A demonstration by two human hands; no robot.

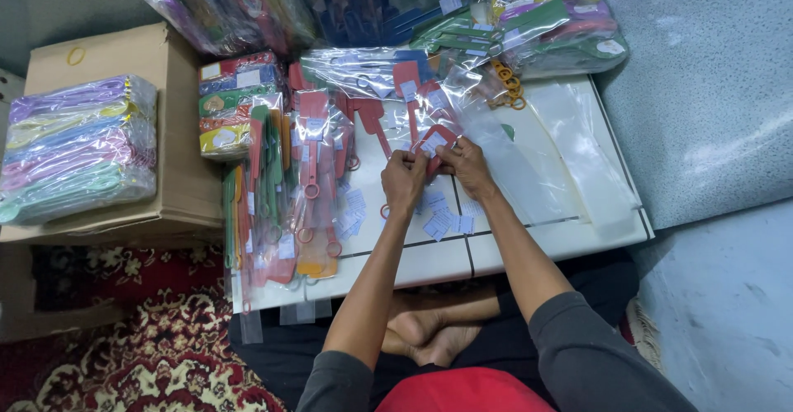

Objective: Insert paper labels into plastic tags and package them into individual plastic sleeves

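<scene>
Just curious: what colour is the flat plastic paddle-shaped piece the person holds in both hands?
Red. The flat plastic paddle-shaped piece, between left hand and right hand, shows in the head view.

Home packing spot, patterned carpet (pixel 149 354), cardboard box (pixel 178 131), bagged plastic goods (pixel 78 148) stacked around

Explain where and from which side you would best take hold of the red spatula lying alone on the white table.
Probably by the long thin handle of the red spatula, coming from above: it lies flat on the white table, blade toward the packs, handle toward the person, with bare table beside the handle for fingers to close across.
</scene>
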